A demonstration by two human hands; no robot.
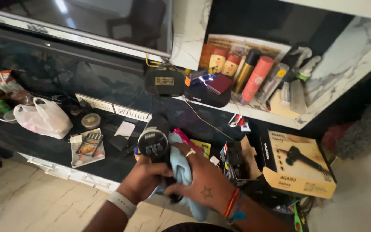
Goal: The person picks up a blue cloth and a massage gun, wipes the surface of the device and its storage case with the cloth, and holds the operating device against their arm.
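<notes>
The left hand [144, 178] clenches the handle of a black handheld device [153, 144] held upright near the dark counter [56, 150], seemingly to steady it, while the right hand [200, 178] grips a light blue cloth [181, 169] pressed against its side.

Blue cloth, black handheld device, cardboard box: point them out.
blue cloth [180, 168], head view, on the fold between both hands.
black handheld device [153, 144], head view, on its round display face.
cardboard box [299, 165], head view, on its printed top.
</notes>
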